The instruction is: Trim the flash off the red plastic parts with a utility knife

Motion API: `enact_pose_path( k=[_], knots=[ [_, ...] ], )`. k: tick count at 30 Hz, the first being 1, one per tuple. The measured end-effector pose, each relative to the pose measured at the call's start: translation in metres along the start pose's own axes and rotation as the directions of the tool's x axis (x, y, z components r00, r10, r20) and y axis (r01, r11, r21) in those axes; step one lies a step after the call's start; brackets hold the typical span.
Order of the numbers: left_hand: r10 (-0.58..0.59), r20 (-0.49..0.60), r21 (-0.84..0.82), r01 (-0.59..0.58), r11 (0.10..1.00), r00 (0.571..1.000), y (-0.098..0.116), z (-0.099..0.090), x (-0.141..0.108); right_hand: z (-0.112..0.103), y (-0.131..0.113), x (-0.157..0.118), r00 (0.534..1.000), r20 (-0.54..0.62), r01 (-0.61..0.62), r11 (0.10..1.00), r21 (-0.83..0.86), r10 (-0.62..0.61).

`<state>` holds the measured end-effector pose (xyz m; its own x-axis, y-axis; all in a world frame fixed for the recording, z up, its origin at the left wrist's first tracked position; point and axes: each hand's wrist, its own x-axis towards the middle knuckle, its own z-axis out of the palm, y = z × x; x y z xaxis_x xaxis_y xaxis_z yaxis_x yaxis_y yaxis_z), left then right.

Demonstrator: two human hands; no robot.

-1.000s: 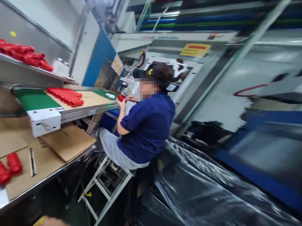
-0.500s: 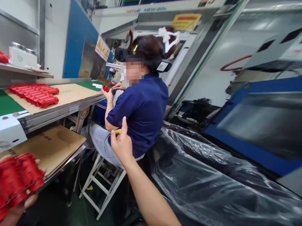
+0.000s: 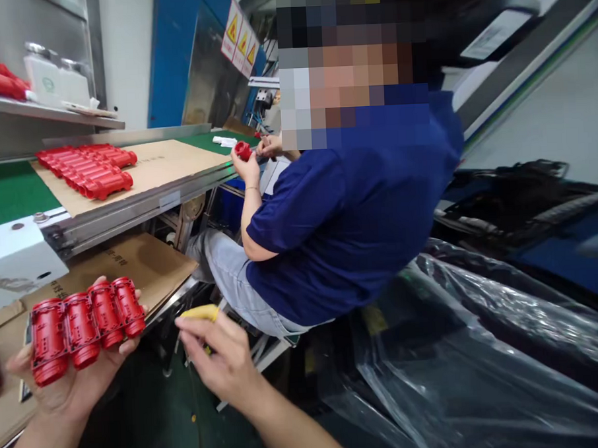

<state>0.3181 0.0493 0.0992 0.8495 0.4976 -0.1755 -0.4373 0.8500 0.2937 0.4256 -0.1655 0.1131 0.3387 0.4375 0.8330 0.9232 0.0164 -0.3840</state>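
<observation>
My left hand (image 3: 83, 388) is wrapped from below round several red plastic tube-shaped parts (image 3: 83, 329), side by side in a row. Their ribbed, slotted sides face up. To the right of them, my right hand (image 3: 223, 359) is apart from the parts, its thumb and fingers drawn together. One of its fingers wears a yellow finger cot (image 3: 201, 313). Whether anything small sits between the fingertips I cannot make out.
A co-worker in a blue shirt (image 3: 347, 202) sits ahead, holding a red part (image 3: 243, 150). Rows of red parts (image 3: 91, 170) lie on cardboard (image 3: 177, 156) over a green conveyor (image 3: 3, 194). Below is a cardboard-topped shelf (image 3: 146, 257). Clear plastic sheeting (image 3: 458, 356) hangs at right.
My left hand has come further into view with the red parts. My right hand has lowered, its raised finger now bent toward the thumb. The view has moved closer to the co-worker.
</observation>
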Motion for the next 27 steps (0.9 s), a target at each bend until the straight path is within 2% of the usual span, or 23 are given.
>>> enact_pose_path(
  k=[5, 11, 19, 27],
  knots=[
    [0.028, 0.023, 0.132, -0.031, 0.991, 0.999, -0.006, 0.006, 0.012, 0.028, 0.011, 0.005, 0.994, -0.004, 0.108, 0.993, -0.039, -0.108],
    [0.072, 0.138, 0.111, -0.088, 0.99, 0.988, -0.008, 0.017, 0.017, 0.037, 0.03, 0.027, 0.995, -0.023, 0.093, 0.996, 0.0, -0.093],
    [0.025, 0.105, 0.075, -0.033, 0.997, 0.994, -0.02, 0.047, 0.014, 0.025, 0.048, 0.047, 0.991, -0.007, 0.132, 0.991, -0.006, -0.132],
    [-0.022, 0.152, 0.143, 0.0, 0.99, 0.988, -0.03, 0.062, 0.016, 0.006, 0.06, 0.043, 0.989, -0.03, 0.142, 0.99, -0.006, -0.142]
  ],
)
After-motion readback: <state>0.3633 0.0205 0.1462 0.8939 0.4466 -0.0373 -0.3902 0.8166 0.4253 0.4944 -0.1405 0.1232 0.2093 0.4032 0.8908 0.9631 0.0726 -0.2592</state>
